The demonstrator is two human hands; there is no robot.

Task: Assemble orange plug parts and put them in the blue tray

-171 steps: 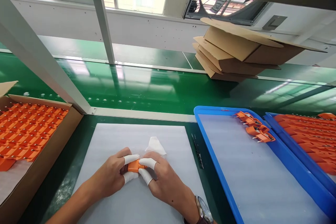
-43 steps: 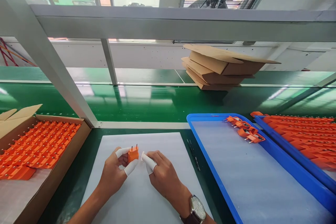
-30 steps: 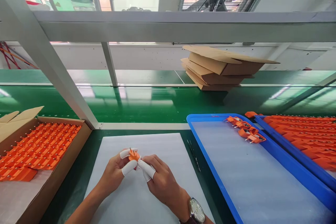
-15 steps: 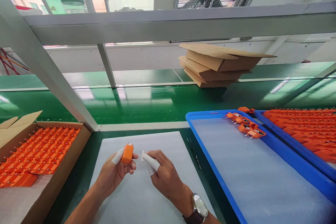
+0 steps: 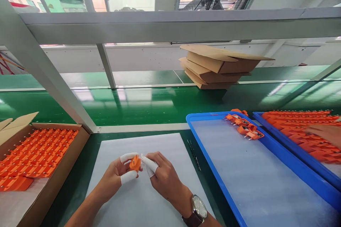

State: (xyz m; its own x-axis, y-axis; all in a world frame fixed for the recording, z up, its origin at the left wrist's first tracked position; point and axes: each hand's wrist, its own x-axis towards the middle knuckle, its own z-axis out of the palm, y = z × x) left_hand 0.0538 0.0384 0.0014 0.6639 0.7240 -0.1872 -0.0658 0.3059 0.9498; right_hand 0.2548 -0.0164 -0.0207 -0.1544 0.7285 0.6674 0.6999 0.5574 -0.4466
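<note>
My left hand [image 5: 114, 175] is narrowed on an orange plug [image 5: 135, 163], pinching it between thumb and finger, both tips wrapped in white covers. The plug is held just above the white sheet [image 5: 149, 202] that lies on the green table [image 5: 80, 170]. My right hand [image 5: 166, 177], with a watch [image 5: 199, 206] on its wrist, is drawn close too, its covered fingertips pinching a small white scrap [image 5: 142, 157] right at the plug's side; I cannot tell whether the scrap presses on it. Just past the sheet's right edge lies a thin dark tool [image 5: 194, 155]. Beyond that, a few orange plugs [image 5: 243, 126] sit bunched along the far right of a blue tray [image 5: 287, 168]. Next to it, a second blue tray [image 5: 293, 150] is filled with orange pieces [image 5: 287, 124], and another person's hand [image 5: 327, 133] is over them, blurred. On my left stands an open cardboard box [image 5: 60, 173] with orange plugs [image 5: 39, 152] in tight rows, and flat cartons [image 5: 218, 67] are stacked at the back
</note>
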